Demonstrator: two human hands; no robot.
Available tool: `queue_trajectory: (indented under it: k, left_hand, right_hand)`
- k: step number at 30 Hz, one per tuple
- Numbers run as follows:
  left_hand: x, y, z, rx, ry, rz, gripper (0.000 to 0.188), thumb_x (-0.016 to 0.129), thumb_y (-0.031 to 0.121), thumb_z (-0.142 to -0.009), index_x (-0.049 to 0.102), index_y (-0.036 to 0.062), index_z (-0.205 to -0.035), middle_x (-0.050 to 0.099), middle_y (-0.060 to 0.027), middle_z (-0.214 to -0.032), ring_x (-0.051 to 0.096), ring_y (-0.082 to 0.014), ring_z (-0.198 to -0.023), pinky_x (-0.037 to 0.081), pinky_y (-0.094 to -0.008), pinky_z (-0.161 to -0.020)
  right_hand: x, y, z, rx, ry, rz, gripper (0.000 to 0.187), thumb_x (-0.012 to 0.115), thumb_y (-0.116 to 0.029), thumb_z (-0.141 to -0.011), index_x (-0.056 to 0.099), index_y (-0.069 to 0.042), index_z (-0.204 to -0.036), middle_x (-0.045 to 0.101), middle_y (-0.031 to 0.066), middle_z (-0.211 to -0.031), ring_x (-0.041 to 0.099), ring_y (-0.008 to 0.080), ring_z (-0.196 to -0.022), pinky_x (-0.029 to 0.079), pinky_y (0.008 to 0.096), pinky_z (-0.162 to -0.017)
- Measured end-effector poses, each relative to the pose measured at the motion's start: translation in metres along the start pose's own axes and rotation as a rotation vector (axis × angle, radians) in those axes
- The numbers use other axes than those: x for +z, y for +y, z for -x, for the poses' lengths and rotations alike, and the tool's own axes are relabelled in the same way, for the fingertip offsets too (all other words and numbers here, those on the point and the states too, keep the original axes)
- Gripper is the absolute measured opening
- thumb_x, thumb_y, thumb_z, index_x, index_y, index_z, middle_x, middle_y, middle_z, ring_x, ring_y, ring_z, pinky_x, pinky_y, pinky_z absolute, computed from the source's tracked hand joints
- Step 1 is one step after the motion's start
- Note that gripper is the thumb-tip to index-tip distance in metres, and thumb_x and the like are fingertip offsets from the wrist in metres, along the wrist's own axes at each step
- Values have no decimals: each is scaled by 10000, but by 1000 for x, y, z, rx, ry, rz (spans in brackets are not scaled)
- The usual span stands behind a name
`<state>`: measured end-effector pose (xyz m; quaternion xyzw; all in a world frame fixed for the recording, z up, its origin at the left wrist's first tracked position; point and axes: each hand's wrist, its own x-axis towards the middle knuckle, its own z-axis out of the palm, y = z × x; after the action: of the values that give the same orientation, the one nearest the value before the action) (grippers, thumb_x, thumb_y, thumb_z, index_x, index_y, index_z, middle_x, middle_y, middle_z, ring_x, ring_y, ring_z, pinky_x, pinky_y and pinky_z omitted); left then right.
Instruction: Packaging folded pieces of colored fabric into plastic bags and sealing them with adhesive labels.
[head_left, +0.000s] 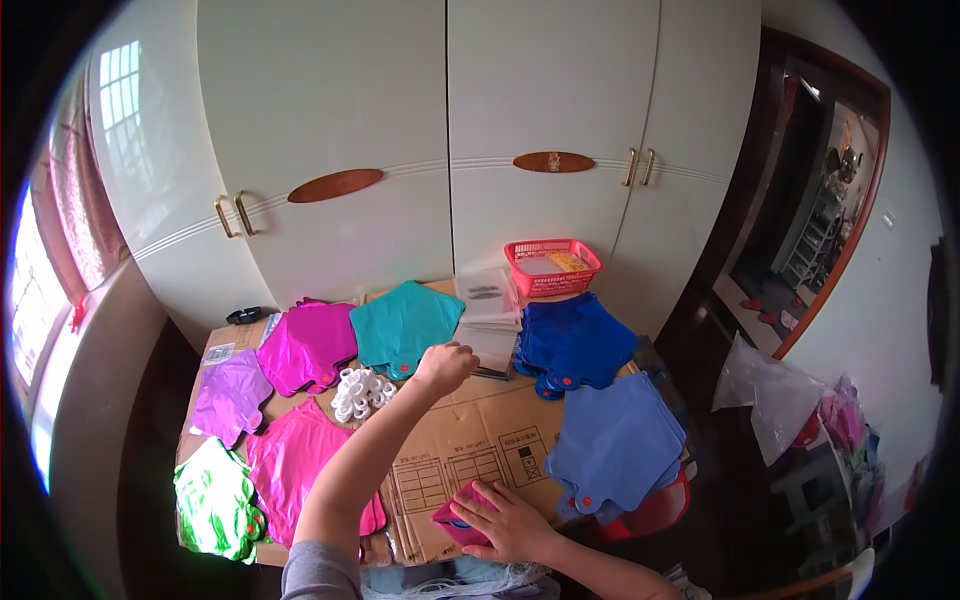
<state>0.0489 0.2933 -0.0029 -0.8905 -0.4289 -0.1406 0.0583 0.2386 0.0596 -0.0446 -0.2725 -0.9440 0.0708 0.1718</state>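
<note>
My left hand [447, 368] reaches to the middle of the cardboard, by the right edge of a stack of shiny teal sheets [408, 318] and the clear plastic bags [487, 297]. Its fingers are curled together; what they hold, if anything, cannot be made out. Close to the front edge, my right hand [508, 527] lies with fingers stretched over a small folded pink piece [452, 520], pressing it on the cardboard [430, 455]. A blue patch shows on this piece beside the fingers. Left of my left forearm sits a heap of white rings [361, 395].
Around the board lie stacks of shiny sheets: magenta [305, 345], lilac [230, 395], green [217, 500], hot pink [300, 465], dark blue [577, 338] and grey-blue [617, 440]. A red basket [552, 287] stands at the back, before white cabinets [330, 100]. A clear bag [765, 395] hangs at right.
</note>
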Motion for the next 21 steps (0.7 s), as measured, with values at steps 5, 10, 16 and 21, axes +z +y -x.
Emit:
queue_trajectory:
  k: [5, 10, 16, 21]
  left_hand:
    - [-9, -14, 12, -44, -36, -58, 111, 545, 94, -798, 655, 101, -799, 650, -65, -824, 636, -282, -853, 526, -398, -712]
    - [-16, -11, 11, -20, 13, -68, 112, 553, 114, -815, 664, 115, -806, 649, -53, -812, 628, -269, -838, 524, -399, -708]
    - [-53, 0, 24, 99, 120, 66, 73, 605, 176, -780, 641, 117, -804, 631, -27, -776, 604, -248, -769, 515, -386, -667]
    - [-97, 29, 98, 173, 79, 68, 83, 585, 133, -770, 619, 106, -841, 608, -31, -761, 614, -239, -793, 520, -362, -638]
  right_hand:
    - [-1, -2, -1, 8, -11, 4, 714, 532, -529, -863, 410, -66, -1393, 418, 106, -1433, 348, 354, -1327, 271, 506, -1087]
    - [-1, -2, 0, 18, -31, 12, 729, 533, -535, -860, 393, -71, -1404, 396, 101, -1450, 321, 348, -1347, 261, 500, -1096]
    - [-8, -1, -1, 21, -137, 49, 799, 544, -558, -842, 330, -71, -1439, 356, 98, -1475, 275, 336, -1375, 224, 487, -1121]
    - [-16, -8, 6, 4, -241, 179, 771, 611, -455, -807, 362, -61, -1421, 394, 93, -1449, 301, 302, -1370, 207, 444, -1148]
